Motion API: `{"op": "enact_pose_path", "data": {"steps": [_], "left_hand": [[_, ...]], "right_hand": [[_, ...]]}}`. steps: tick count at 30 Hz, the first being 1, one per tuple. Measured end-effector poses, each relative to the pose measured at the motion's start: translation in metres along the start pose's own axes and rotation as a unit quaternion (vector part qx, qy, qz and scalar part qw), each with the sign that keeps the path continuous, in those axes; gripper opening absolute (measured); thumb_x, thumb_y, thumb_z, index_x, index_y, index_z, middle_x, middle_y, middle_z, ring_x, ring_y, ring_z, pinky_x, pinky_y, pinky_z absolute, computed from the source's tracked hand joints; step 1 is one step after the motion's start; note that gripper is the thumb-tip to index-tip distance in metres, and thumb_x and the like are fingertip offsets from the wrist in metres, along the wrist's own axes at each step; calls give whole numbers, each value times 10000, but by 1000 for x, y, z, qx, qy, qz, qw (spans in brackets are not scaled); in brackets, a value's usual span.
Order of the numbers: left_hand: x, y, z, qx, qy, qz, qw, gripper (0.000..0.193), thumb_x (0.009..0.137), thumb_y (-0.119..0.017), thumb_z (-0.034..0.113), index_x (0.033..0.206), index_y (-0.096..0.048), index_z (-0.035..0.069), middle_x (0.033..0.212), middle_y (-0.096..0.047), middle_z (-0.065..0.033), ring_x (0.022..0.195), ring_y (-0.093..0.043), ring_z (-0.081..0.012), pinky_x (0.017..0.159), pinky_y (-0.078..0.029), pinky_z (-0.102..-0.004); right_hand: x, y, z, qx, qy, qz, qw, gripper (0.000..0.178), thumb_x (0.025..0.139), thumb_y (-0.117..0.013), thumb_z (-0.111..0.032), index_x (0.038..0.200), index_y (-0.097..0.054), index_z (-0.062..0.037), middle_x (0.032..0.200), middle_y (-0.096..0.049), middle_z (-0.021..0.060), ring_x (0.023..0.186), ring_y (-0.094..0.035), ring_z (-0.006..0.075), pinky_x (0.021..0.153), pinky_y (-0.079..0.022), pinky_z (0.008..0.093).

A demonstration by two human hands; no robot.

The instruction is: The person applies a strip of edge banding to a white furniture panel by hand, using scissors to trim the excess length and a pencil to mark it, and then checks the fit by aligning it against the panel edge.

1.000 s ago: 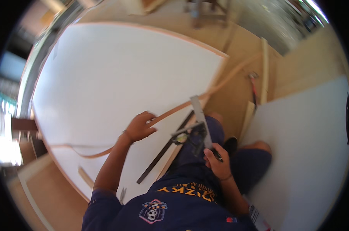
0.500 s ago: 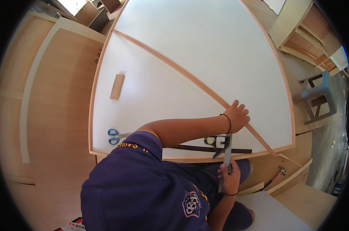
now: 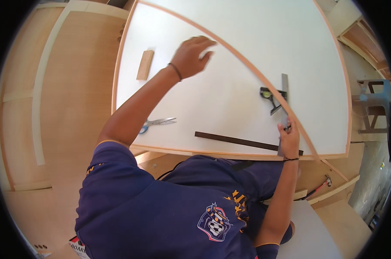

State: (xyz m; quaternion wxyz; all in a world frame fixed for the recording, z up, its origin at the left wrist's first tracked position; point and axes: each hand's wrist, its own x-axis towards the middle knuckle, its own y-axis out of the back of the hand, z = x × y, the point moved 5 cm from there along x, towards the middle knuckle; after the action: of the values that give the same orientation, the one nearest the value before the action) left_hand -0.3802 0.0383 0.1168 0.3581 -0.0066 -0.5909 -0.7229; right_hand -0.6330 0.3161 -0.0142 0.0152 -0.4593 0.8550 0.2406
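A long, thin wooden strip (image 3: 235, 52) runs diagonally over the white wood-edged panel (image 3: 230, 99). Just left of the strip, my left hand (image 3: 193, 56) hovers over the panel, fingers apart and holding nothing. My right hand (image 3: 289, 137) grips the steel blade of a combination square (image 3: 284, 80) near the panel's near edge. A small dark item sticks out between its fingers, too small to name. The square's black head (image 3: 269, 96) lies left of the strip, which appears to cross over the blade. Beneath my right wrist passes the end of a dark flat bar (image 3: 234, 140).
Blue-handled scissors (image 3: 160, 122) and a small wooden block (image 3: 145, 64) lie on the panel's left part. A hammer (image 3: 319, 187) rests among wood pieces at the lower right. A plastic stool (image 3: 374, 103) stands right of the panel; large wooden panels (image 3: 76, 86) are at left.
My left hand has let go of the wooden strip and moved left and farther away. My right hand has carried the combination square forward onto the panel, at the strip. The view has shifted.
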Motion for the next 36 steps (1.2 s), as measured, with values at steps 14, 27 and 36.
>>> {"op": "enact_pose_path", "data": {"steps": [14,27,36], "left_hand": [[-251,-2,-19,61,155,-333,928,365,670,-604,102,1030,-552,67,978,-554,-112,928,-534,-290,782,-414,-416],[-235,-17,-16,97,146,-366,914,226,654,-579,70,874,-527,70,845,-574,-92,805,-569,-288,687,-414,-421],[-218,-24,-32,116,237,-394,880,261,621,-607,113,867,-524,81,796,-572,-76,791,-568,-271,694,-424,-413]], "right_hand": [[-18,-1,-34,-75,57,-14,995,327,778,-479,12,1092,-561,-29,827,-639,177,786,-617,356,705,-481,406],[-45,-19,-36,20,43,8,999,405,820,-579,-102,1206,-489,-16,939,-642,197,752,-637,291,699,-500,359],[-81,-12,-39,113,41,35,992,353,820,-610,-103,1147,-537,9,923,-645,176,727,-635,219,677,-501,308]]}}
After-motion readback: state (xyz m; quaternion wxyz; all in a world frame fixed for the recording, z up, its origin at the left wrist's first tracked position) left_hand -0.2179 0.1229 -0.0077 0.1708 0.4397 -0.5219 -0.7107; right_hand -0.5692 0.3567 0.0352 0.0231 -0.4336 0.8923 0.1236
